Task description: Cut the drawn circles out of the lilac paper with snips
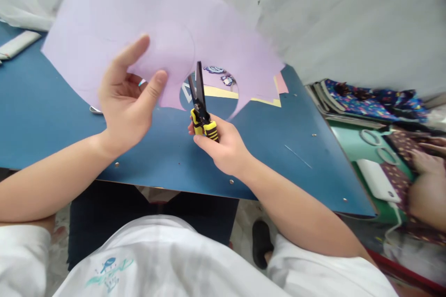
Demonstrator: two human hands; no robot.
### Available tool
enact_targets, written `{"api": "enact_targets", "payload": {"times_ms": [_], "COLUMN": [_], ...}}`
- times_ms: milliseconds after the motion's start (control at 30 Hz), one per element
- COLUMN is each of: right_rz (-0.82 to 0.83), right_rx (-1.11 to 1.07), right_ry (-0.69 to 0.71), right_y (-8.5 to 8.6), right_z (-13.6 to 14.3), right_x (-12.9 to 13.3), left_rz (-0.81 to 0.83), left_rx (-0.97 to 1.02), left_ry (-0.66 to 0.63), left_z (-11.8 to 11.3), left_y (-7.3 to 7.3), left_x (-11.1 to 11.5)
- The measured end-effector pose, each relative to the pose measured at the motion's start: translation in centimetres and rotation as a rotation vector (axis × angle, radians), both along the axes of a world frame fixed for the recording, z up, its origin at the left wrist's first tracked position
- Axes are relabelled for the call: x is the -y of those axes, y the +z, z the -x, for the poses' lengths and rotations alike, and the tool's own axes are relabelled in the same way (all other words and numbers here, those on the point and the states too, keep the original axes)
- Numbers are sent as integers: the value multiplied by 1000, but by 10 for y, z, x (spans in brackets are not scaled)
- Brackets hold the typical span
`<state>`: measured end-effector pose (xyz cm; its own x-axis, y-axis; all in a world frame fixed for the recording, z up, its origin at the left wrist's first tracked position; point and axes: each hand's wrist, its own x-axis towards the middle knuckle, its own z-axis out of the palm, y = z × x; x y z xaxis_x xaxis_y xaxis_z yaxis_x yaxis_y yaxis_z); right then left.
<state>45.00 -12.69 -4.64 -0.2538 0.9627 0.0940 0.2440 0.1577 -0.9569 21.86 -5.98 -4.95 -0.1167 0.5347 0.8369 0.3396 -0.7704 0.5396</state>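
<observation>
A large sheet of purple paper [223, 32] is raised above the blue table, with a round cut-out near its lower edge and faint circle outlines on it. My left hand [128, 93] pinches the sheet at its lower edge, thumb in front and index finger stretched up. In my right hand [223, 144] are black scissors with yellow-and-black handles [205, 125]. Their blades point up, slightly apart, and lie in front of the cut-out and the paper edge beside it. Through the hole show yellow paper [219, 92] and a white triangular ruler [188, 93].
Pink paper [281, 83] lies behind the sheet on the blue table [265, 148]. A thin rod [298, 156] rests at the right. Beyond the table edge are a white power bank [378, 181], folded patterned cloth [376, 102] and another person's arm [427, 190].
</observation>
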Motion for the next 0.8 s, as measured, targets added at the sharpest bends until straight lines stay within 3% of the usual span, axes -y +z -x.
{"api": "enact_targets", "payload": {"times_ms": [100,400,567,800], "right_rz": [63,151,140,131], "right_rx": [-85,-218,-222,-208], "right_ry": [-31,-25,-34,-14], "right_y": [-4,-7,-6,-12], "right_z": [4,14,13,11], "right_x": [1,3,3,1], "left_rz": [103,86,126,23], "left_rx": [-18,-118,-172,-185], "left_ry": [10,89,-23,-29], "left_z": [-4,-10,-13,-11], "left_y": [-8,-10,-14,-10], "left_x": [2,23,29,28]}}
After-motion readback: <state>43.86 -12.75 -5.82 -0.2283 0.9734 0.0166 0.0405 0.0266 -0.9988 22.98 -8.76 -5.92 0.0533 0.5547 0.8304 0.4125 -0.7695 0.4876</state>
